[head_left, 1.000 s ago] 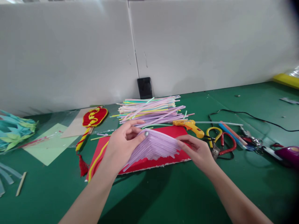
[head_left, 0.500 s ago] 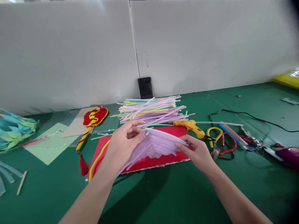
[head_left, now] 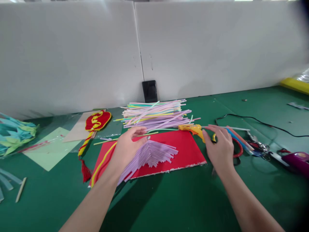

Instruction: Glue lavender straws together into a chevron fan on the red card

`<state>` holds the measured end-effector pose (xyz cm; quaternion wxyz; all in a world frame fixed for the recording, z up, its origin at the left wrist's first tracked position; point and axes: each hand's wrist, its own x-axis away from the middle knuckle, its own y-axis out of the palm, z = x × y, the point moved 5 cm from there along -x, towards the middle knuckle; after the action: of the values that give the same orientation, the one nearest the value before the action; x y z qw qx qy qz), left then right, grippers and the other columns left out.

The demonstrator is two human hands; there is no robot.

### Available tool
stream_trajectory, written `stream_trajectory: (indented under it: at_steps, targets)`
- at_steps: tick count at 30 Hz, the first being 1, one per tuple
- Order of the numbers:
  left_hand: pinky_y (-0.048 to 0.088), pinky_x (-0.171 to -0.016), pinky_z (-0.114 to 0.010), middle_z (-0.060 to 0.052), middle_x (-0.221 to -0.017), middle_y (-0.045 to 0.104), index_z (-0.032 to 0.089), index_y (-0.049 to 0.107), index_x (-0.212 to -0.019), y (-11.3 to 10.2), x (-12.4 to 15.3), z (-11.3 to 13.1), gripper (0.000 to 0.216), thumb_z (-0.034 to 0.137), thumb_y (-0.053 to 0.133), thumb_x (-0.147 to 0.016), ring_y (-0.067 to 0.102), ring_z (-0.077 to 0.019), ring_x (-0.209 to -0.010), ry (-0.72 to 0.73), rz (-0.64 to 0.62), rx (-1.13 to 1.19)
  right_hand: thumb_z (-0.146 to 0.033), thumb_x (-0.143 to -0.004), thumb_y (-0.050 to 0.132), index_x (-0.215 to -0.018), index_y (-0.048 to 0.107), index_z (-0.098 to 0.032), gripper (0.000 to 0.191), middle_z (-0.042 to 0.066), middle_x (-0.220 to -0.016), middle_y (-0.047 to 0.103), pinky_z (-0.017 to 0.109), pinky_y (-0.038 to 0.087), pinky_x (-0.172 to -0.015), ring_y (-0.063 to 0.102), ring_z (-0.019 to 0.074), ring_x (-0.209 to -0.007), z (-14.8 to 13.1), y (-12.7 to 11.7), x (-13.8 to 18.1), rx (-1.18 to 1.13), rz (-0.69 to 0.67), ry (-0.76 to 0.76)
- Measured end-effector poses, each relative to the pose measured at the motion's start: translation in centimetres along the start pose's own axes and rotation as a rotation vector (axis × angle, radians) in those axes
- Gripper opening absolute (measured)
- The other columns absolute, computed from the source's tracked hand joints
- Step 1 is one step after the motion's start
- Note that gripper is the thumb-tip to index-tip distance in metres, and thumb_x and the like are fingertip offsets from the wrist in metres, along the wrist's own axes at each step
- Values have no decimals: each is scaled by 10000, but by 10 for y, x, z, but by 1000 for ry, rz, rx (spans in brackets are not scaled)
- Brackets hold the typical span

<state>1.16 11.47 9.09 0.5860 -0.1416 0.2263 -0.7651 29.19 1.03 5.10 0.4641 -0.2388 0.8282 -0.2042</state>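
Note:
A fan of glued lilac straws [head_left: 154,154] lies flat on a red card [head_left: 188,149] with a yellow strip along its left edge. My left hand [head_left: 127,146] rests on the left part of the fan, fingers spread and pressing down. My right hand [head_left: 219,148] hovers open to the right of the card, fingers stretched over the yellow glue gun [head_left: 193,129] and the yellow and red handled tools [head_left: 238,148]. It holds nothing.
A heap of pastel straws [head_left: 155,114] lies behind the card. A red and yellow tasselled ornament [head_left: 96,122], green paper [head_left: 50,151] and teal paper leaves [head_left: 14,132] are at the left. Pens, scissors, a black cable [head_left: 260,120] and a purple tool [head_left: 295,161] are at the right.
The straw fan was lowered from being held up by both hands to lying flat on the red card. My right hand let go and moved right toward the glue gun.

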Motion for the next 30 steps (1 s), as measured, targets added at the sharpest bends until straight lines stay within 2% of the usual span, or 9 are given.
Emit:
stream_trajectory:
  at_steps: [3, 5, 8, 10, 16, 21, 25, 30]
  targets:
    - [470, -883, -334, -26, -956, 694, 220, 648, -959, -1, 6, 8, 217, 279, 636, -751, 637, -195, -926, -1, -3, -43, -468, -851, 486, -1053, 635, -155, 402, 162, -1104, 624, 483, 417, -891, 535, 310, -1073, 28, 9, 2, 191, -98, 162]
    - [473, -862, -325, -11, -922, 696, 233, 656, -934, -2, 9, 13, 183, 273, 626, -758, 641, -190, -893, 9, -3, -67, -518, -855, 439, -1042, 645, -133, 475, 175, -1091, 630, 482, 418, -875, 537, 322, -1057, 37, 17, 6, 240, -199, 230]
    - [475, -843, -321, -8, -910, 697, 239, 666, -898, -4, 12, 17, 146, 281, 622, -765, 641, -193, -877, 29, 1, -84, -573, -824, 439, -895, 687, -152, 494, 155, -1122, 624, 461, 418, -868, 538, 323, -1051, 36, 25, 12, 261, -309, 229]
    - [478, -832, -320, -8, -901, 701, 241, 675, -870, -6, 14, 21, 123, 292, 616, -776, 642, -195, -859, 26, 0, -95, -568, -794, 472, -824, 690, -164, 461, 136, -1146, 620, 451, 419, -866, 541, 324, -1048, 31, 26, 13, 278, -331, 203]
    - [484, -813, -312, 6, -829, 719, 249, 689, -788, -9, 20, 31, 102, 324, 620, -786, 647, -198, -813, -5, 28, -130, -432, -806, 455, -853, 665, -156, 349, 118, -1004, 686, 425, 404, -887, 589, 285, -943, 19, 21, 11, 242, -283, 207]
    - [476, -809, -293, 14, -809, 732, 259, 693, -757, -5, 24, 36, 189, 332, 543, -844, 651, -191, -868, 43, 8, -105, -493, -837, 431, -909, 632, -168, 389, 128, -829, 685, 391, 423, -733, 595, 289, -827, 11, 10, 7, 200, -232, 293]
    - [477, -813, -294, 0, -892, 736, 247, 707, -712, 0, 28, 44, 319, 362, 465, -886, 657, -187, -870, 102, -58, -74, -532, -839, 451, -903, 581, -190, 372, 99, -796, 682, 329, 405, -637, 596, 253, -745, 0, -1, 6, 96, -139, 337]
    - [490, -829, -309, -7, -913, 744, 259, 731, -871, 16, 33, 42, 288, 394, 477, -882, 662, -202, -907, 38, -160, 13, -498, -846, 486, -889, 542, -196, 310, 16, -671, 632, 257, 405, -578, 565, 163, -604, -29, -8, 15, -53, -72, 267]
